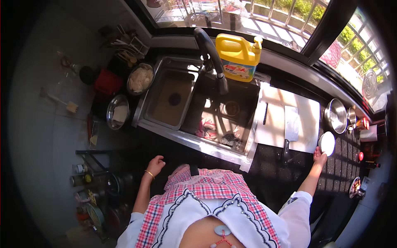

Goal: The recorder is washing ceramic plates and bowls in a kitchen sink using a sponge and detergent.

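Note:
At the right end of the counter, my right hand (319,156) grips the near edge of a small white bowl (327,143). Just left of that bowl lies a pale cutting board (276,130). A cleaver (291,124) rests on the board, its black handle pointing towards me over the near edge, and a thin dark strip (265,113) lies near the board's left side. My left hand (156,165) hangs in front of the counter, holding nothing, with loosely bent fingers and a bracelet at the wrist.
A double steel sink (198,142) holds a red-and-white cloth-like item (206,128) and a steel wool scourer (231,141). Over it arches a black faucet (211,52), beside a yellow detergent jug (237,55). Steel bowls (335,116) stand right; filled bowls (141,79) stand left.

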Available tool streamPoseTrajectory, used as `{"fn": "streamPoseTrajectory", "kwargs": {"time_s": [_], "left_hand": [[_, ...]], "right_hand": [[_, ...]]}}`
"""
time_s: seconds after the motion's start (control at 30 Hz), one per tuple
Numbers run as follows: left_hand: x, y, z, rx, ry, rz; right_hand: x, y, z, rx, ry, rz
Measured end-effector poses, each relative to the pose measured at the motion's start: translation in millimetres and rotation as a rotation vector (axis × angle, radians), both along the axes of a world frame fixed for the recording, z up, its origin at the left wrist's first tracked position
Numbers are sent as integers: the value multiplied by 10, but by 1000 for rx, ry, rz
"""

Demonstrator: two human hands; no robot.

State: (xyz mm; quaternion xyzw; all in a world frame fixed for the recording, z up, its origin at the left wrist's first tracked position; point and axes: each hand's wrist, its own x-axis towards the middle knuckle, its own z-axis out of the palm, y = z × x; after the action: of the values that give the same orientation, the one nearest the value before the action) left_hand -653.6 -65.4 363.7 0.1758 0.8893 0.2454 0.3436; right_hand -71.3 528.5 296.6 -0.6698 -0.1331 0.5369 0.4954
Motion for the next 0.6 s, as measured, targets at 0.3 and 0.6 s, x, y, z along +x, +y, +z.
{"fn": "streamPoseTrajectory", "kwargs": {"time_s": [0.3, 0.6], "left_hand": [[-118, -3, -36, 20, 25, -12], [-949, -137, -485, 236, 103, 137]], "right_hand": [[-748, -938, 176, 9, 254, 408], [-2999, -2300, 455, -131, 307, 864]]}}
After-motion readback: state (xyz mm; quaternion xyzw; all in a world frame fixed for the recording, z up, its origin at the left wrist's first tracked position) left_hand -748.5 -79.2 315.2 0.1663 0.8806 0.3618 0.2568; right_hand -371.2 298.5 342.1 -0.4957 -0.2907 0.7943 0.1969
